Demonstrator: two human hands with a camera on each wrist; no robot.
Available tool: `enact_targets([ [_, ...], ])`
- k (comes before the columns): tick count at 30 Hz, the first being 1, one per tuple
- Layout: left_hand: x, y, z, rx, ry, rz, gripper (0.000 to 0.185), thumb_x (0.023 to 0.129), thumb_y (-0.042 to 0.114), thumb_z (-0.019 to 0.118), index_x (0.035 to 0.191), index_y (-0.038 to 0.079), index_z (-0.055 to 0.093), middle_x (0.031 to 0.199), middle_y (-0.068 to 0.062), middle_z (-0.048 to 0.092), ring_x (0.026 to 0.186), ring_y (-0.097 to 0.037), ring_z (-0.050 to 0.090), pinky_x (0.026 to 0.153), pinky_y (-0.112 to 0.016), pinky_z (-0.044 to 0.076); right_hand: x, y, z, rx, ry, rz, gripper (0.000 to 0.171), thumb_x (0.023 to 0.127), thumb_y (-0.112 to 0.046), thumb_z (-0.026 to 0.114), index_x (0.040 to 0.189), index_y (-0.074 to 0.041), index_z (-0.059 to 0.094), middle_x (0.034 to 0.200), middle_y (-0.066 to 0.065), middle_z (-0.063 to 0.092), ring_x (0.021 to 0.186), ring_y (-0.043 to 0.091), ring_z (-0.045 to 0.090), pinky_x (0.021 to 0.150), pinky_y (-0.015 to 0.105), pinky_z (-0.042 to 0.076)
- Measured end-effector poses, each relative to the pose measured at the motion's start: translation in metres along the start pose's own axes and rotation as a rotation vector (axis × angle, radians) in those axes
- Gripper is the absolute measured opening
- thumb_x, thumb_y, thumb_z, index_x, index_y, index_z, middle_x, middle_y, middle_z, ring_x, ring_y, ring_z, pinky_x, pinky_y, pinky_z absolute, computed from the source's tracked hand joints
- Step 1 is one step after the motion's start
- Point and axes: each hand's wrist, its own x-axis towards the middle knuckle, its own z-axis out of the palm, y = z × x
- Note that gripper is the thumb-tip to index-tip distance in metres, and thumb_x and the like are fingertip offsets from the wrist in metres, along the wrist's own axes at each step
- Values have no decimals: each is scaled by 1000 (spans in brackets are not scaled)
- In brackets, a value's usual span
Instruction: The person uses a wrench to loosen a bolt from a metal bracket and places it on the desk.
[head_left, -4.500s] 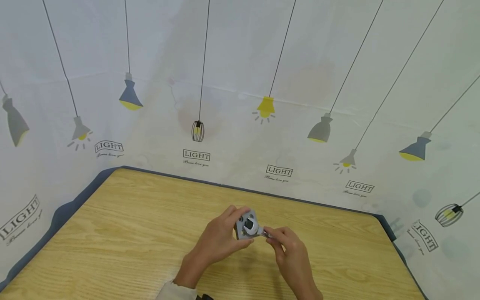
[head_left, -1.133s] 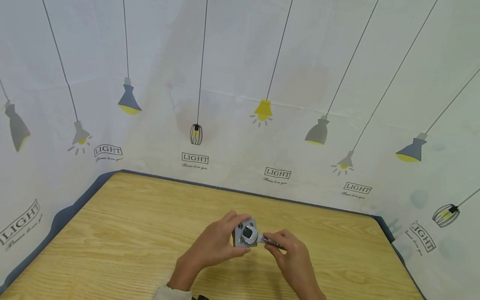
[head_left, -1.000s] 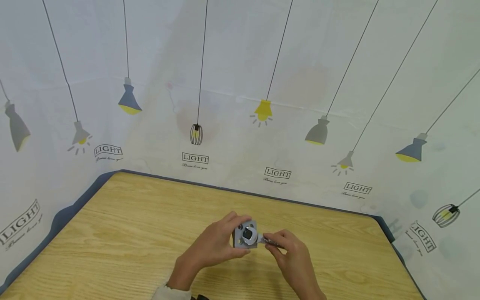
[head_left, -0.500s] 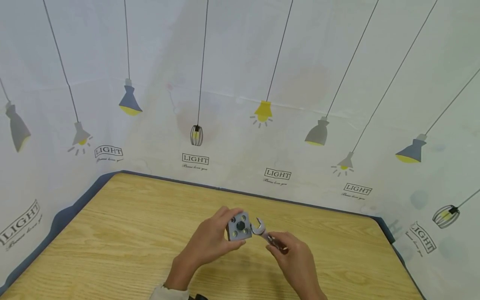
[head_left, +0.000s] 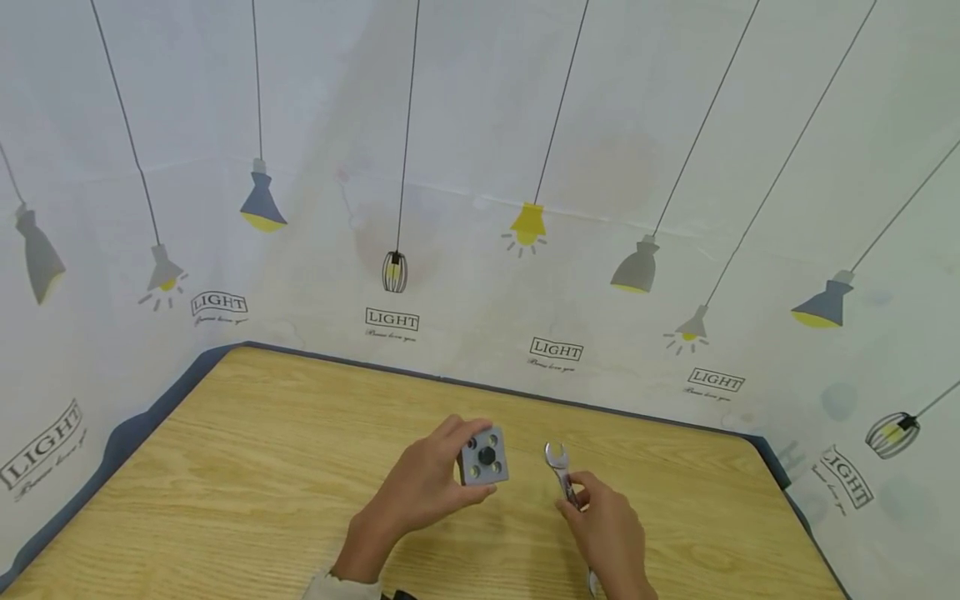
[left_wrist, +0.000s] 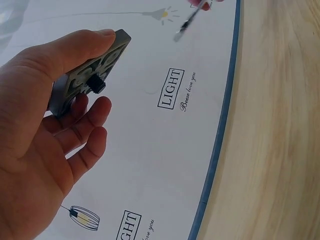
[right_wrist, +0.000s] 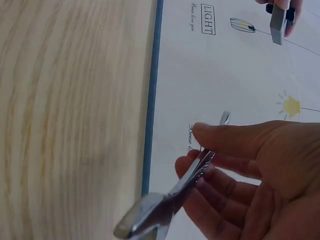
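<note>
A square grey metal plate (head_left: 471, 476) with round holes near its corners and a black bolt (head_left: 487, 456) in its centre is held above the table. My left hand (head_left: 420, 479) grips it by its edges, thumb on one side and fingers on the other. In the left wrist view the bolt (left_wrist: 96, 84) sticks out from the plate's face. To the right, my right hand (head_left: 609, 529) holds a shiny open-end wrench (head_left: 561, 472) by its middle, its forked end pointing up and away. Plate and wrench are apart. The right wrist view shows the wrench's other end (right_wrist: 150, 215) close up.
A wooden table (head_left: 300, 417) lies under both hands. Behind it and at the sides hangs a white curtain (head_left: 465, 167) printed with lamps, and a blue border (head_left: 352, 365) runs along the table's far edge.
Earlier the wrench's jaw sat around the bolt on the plate. It has since come off and moved right with my right hand, turning more upright. My left hand keeps its hold on the plate.
</note>
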Motion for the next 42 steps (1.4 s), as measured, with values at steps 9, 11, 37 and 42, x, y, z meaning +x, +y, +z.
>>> enact_targets([
  [9,0,3,-2,13,-16,2,69,79,29,84,139,18,52,105,6,54,76,-4,53,63,-20,46,3,14,7,25,-60,95,27,82,-16,76,105,-6,70,75,-3,69,55,13,53,47,30,38],
  [11,0,3,-2,16,-19,0,69,79,29,84,139,18,52,105,6,54,77,-4,53,63,-20,46,3,16,9,36,-64,91,25,81,-14,75,104,-4,70,73,-2,68,54,13,53,47,30,39],
  [37,-1,4,-3,32,-40,2,71,79,32,84,141,19,51,108,6,55,76,-4,52,64,-20,46,7,26,17,7,-123,71,26,78,-5,76,103,2,69,78,8,71,68,19,64,59,35,51],
  [42,-1,5,-2,28,-37,-9,71,80,32,83,141,17,50,111,4,56,77,-5,53,64,-20,46,7,26,15,25,-158,102,27,80,-9,74,104,2,68,83,10,72,66,17,61,56,31,47],
])
